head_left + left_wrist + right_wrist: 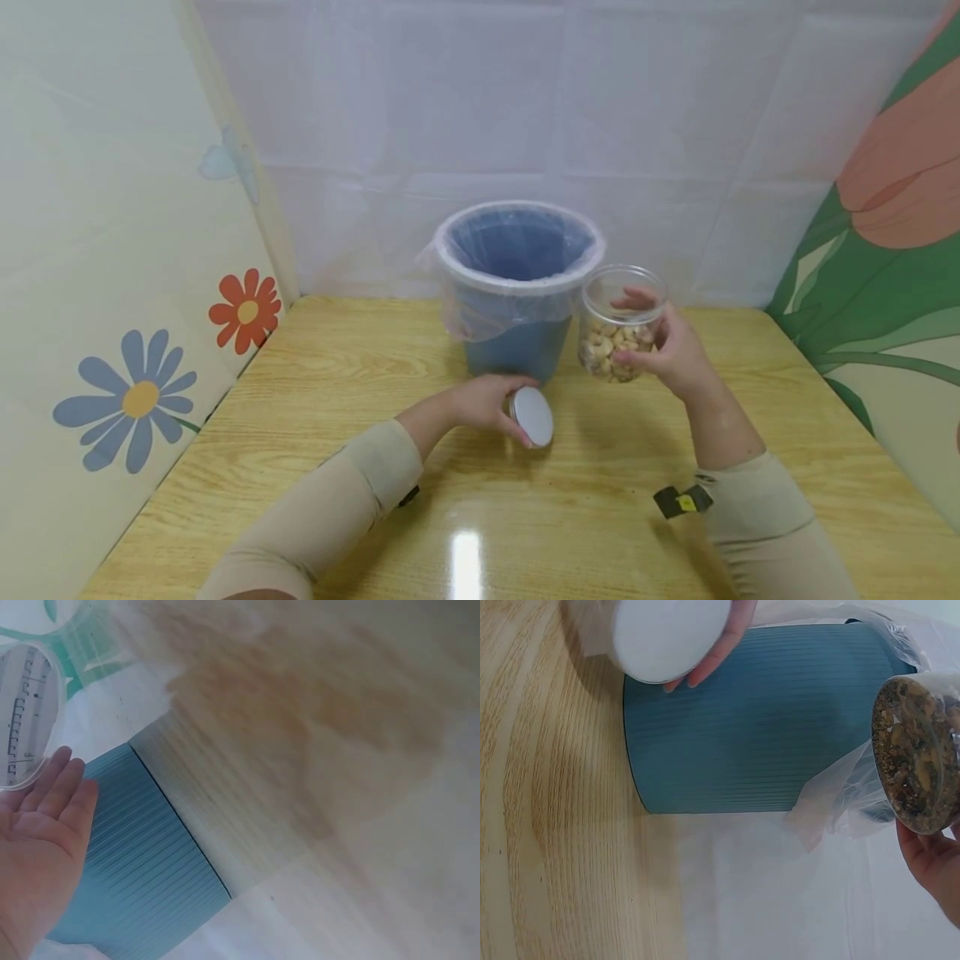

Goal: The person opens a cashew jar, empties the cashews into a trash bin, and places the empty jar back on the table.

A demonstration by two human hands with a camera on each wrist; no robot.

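Observation:
My left hand (487, 404) grips a round lid (532, 417) by its edge, tilted with its pale top toward the head camera, low in front of the bin. In the left wrist view, the lid's (28, 712) underside shows a printed liner. Fingers and thumb of my right hand (678, 354) wrap round a clear, uncapped jar (618, 321) partly filled with cashews (611, 346). It is held nearly upright, right of the bin and close to its rim. The right wrist view shows the jar's base (915, 757), with brown bits against it.
A blue ribbed trash bin (517, 346) stands at the back of the wooden table (360, 358), against a white sheet (465, 100). A clear bag (480, 321) lines it and hangs over its pale rim. Flower-printed panels (142, 250) flank the table.

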